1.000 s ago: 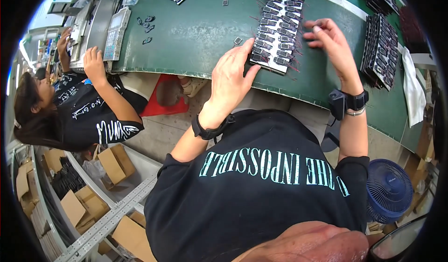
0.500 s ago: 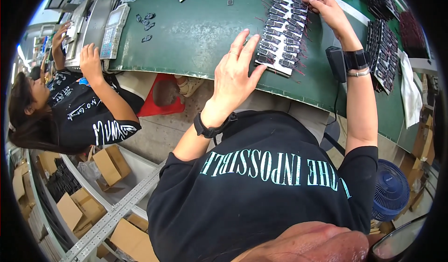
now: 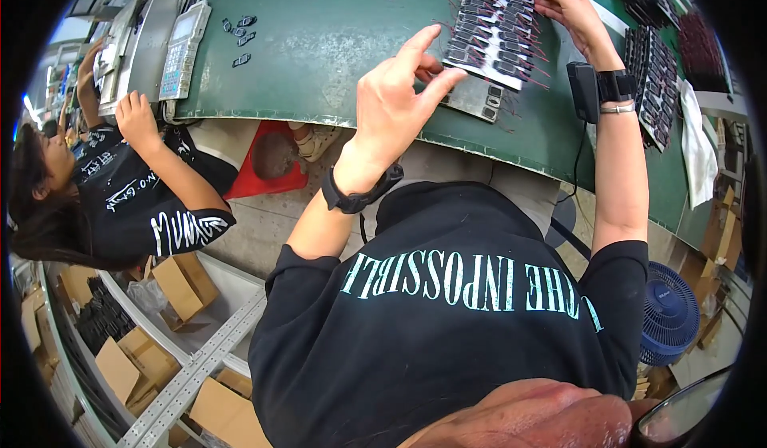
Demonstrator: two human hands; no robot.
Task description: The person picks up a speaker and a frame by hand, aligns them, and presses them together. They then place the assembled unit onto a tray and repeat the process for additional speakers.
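Note:
A white board (image 3: 489, 42) with rows of small black parts trailing thin red wires is raised and tilted over the green bench. At its near left corner is my left hand (image 3: 393, 101), its index finger stretched along the left side, thumb at the near edge and other fingers curled partly out of sight. My right hand (image 3: 569, 13) grips the far right corner, fingers bent and partly hidden. Under the raised board, a second light board (image 3: 478, 97) with square dark-framed parts shows at its near end.
Loose small black parts (image 3: 243, 39) lie on the green bench (image 3: 319, 49) beside a grey keypad device (image 3: 184, 53). More loaded boards (image 3: 651, 85) sit at the right, by a white cloth (image 3: 698, 144). A co-worker (image 3: 120, 192) sits at the left. A blue fan (image 3: 669, 312) stands lower right.
The loaded board has risen and shifted away from me, uncovering the near end of the board beneath. My left hand has turned, with its thumb now at the board's near edge.

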